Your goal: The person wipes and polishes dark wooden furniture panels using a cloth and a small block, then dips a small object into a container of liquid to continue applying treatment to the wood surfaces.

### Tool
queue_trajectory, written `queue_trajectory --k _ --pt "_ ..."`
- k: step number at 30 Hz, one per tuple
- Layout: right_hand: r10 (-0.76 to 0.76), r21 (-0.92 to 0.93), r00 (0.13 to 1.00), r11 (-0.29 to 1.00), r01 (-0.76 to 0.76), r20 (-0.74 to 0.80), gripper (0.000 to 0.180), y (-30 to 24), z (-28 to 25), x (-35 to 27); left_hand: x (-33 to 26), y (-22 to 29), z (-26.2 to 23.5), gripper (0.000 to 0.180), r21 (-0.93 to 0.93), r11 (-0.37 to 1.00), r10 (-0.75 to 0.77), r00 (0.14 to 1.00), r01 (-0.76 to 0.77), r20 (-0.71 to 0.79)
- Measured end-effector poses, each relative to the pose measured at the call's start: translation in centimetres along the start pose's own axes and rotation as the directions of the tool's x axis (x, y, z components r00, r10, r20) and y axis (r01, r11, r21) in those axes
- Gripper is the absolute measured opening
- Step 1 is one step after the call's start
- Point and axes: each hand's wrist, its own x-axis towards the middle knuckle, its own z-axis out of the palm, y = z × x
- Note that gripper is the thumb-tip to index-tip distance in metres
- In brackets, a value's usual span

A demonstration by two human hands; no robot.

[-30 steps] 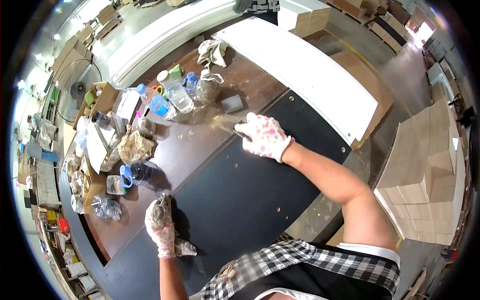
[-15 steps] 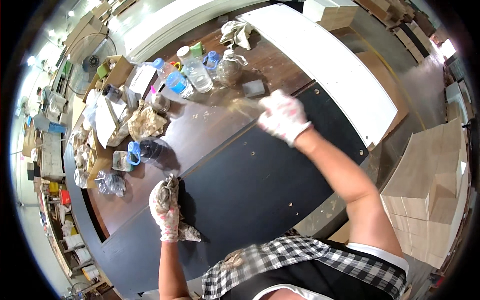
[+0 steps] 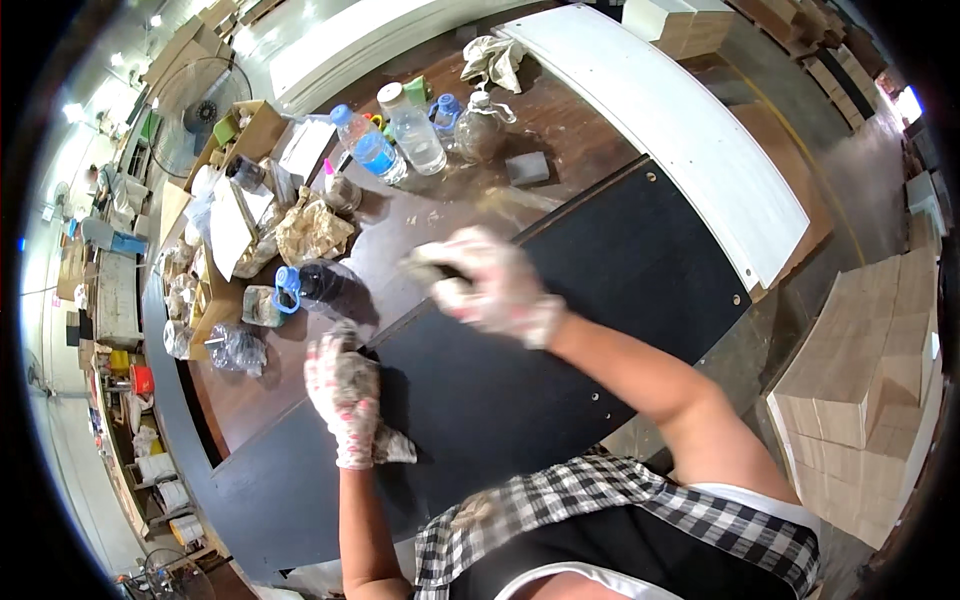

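Note:
A long black panel (image 3: 600, 300) lies on a brown workbench (image 3: 440, 205) in front of me. My right hand (image 3: 490, 285), in a patterned work glove, is blurred in motion over the panel's far edge. It is closed on a small cloth or pad (image 3: 420, 265) that I cannot make out clearly. My left hand (image 3: 345, 400), also gloved, lies on the panel's left part with its fingers pointing away from me. A crumpled grey rag (image 3: 395, 445) sticks out from under its palm.
Plastic bottles (image 3: 372, 148), a glass jug (image 3: 480, 130), a dark bottle with a blue cap (image 3: 320, 285), crumpled paper (image 3: 310, 230) and a grey block (image 3: 527, 168) crowd the bench's far side. A white board (image 3: 690, 130) lies beyond the panel. Stacked wooden pieces (image 3: 860, 370) stand at right.
My right hand has swept from the panel's far right end toward the left and nearer to me. My left hand has stayed on the panel by the rag.

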Motion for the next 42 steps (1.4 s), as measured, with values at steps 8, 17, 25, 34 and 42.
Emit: queue_trajectory --k 8,17,25,34,42 --pt "0.418 0.308 0.744 0.905 -0.292 -0.522 0.036 2.3 -15.1 -15.2 8.9 13.3 7.4 0.059 -0.03 0.919 0.39 0.893 -0.393 0.225" --pt "0.53 0.35 0.547 0.845 -0.404 -0.648 0.044 3.5 -15.2 -16.4 20.4 32.3 19.4 0.053 -0.257 0.836 0.529 0.838 -0.485 0.136" --pt "0.565 0.403 0.581 0.825 -0.396 -0.586 0.043 5.4 -15.8 -17.3 7.6 11.5 7.2 0.066 -0.19 0.936 0.32 0.942 -0.297 0.102" --pt "0.501 0.183 0.583 0.836 -0.518 -0.64 0.038 6.5 -16.5 -17.0 -11.5 -20.4 -11.0 0.015 0.227 0.929 -0.239 0.941 0.294 -0.24" --pt "0.519 0.537 0.561 0.83 -0.15 -0.645 0.047 4.3 -17.7 -19.9 -11.6 -24.0 -11.0 0.022 0.184 0.884 -0.375 0.887 0.43 -0.271"
